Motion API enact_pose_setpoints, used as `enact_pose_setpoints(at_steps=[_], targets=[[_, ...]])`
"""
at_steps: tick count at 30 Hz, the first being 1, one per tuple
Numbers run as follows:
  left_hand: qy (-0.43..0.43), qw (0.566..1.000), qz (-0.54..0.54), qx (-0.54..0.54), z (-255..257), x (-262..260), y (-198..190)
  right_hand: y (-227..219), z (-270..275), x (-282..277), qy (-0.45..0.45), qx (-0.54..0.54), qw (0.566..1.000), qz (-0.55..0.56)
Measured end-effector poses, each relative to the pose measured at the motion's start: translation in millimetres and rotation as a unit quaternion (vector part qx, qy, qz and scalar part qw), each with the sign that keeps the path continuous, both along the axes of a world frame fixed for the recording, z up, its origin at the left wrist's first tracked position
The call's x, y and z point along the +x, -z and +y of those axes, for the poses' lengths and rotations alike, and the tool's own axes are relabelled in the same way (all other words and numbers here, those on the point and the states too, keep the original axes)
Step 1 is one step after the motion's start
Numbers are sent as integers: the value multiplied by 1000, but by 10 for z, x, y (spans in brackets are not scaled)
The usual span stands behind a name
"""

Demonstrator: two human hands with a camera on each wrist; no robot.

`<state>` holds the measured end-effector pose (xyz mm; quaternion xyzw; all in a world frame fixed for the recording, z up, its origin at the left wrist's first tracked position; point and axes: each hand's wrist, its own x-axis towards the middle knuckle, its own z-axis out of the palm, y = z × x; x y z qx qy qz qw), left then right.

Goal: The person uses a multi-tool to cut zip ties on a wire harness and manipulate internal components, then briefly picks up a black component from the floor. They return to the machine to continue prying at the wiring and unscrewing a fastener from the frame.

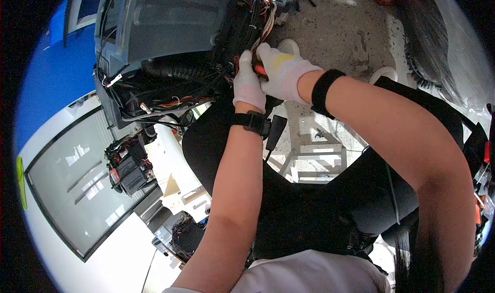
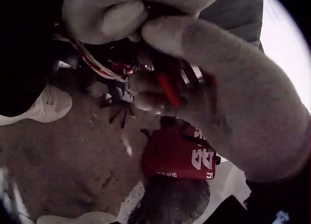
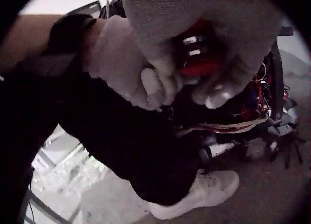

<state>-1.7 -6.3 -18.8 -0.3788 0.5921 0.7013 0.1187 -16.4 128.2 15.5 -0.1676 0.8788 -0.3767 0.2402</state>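
My right hand (image 1: 285, 75), in a white knit glove with a yellow patch, grips a glossy red-handled tool (image 3: 203, 49). The tool's red handle (image 1: 260, 70) points towards my left hand, and its working end is hidden between the hands. My gloved left hand (image 1: 248, 86) is close beside it, fingers curled with the thumb against them in the right wrist view, pinching at the dark wires (image 1: 227, 72) of the harness. Above the hands, a bundle of pale and red wires (image 1: 269, 24) runs along the edge of a large dark grey dashboard-like panel (image 1: 178, 20).
A black corrugated hose (image 1: 178, 70) and more loose wiring lie under the panel. A red bag (image 2: 177, 153) with white lettering is on the concrete floor (image 1: 340, 35). A metal-framed stool (image 1: 317, 164) stands between the person's legs. White shoes (image 3: 206, 192) are close by.
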Motion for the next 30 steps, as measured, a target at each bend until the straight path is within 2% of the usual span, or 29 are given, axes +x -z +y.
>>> enact_pose_setpoints(at_steps=[2, 3, 4, 5, 6, 7, 8, 9, 10, 12, 14, 19, 20, 22, 23, 24, 25, 27, 28, 30], targets=[[-25, 1000, 11, 1, -2, 6, 9, -33, -46, -33, 19, -9, 996, -85], [-49, 998, 20, 43, 24, 16, -33, -79, -47, -67, 22, 2, 989, -146], [-73, 993, 29, 84, 41, 39, -66, -111, -2, -116, 20, 2, 989, -147], [-73, 993, 29, 83, 25, 79, -44, -140, 75, -193, -32, -32, 963, -266], [-31, 997, 60, 40, 20, 114, -38, -205, 135, -258, -83, -67, 919, -380], [11, 996, 91, -4, 12, 134, -28, -262, 149, -276, -94, -24, 939, -329], [11, 996, 91, -5, 15, 120, -4, -200, 101, -230, -95, -25, 940, -328], [-21, 997, 65, 35, 103, 62, -89, -188, 42, -155, -50, 28, 978, -201], [-54, 995, 38, 75, 157, 27, -134, -170, 14, -97, -4, 82, 994, -69], [-59, 997, 24, 37, 107, 15, -57, -126, 38, 2, 32, 76, 996, -42], [-64, 998, 10, -3, 75, 29, 12, -78, 37, 32, -3, 146, 986, 84], [-19, 988, -48, -143, 115, 18, -169, -75, 42, 14, -13, 115, 991, 72], [-19, 988, -48, -143, 92, 13, -161, 52, -15, 27, 12, 85, 993, 79], [-39, 991, -61, -114, 40, 26, -140, 38, -35, 47, 37, 53, 994, 85], [-39, 991, -60, -114, 30, 46, -122, 27, -40, 85, 71, 33, 997, 25], [-16, 994, -14, -110, 41, 73, -123, -21, -36, 93, 104, 13, 994, -34], [7, 994, 33, -106, 54, 89, -121, -33, -30, 19, 103, 12, 994, -33], [-22, 996, 29, -82, 97, 78, -141, -17, -25, -163, -60, -8, 975, -216], [-50, 997, 25, -59, 120, 59, -169, 0, -32, -127, -60, -9, 975, -215], [-44, 995, -16, -86, 191, 40, -293, 4, -32, 11, -40, 20, 998, -49]])
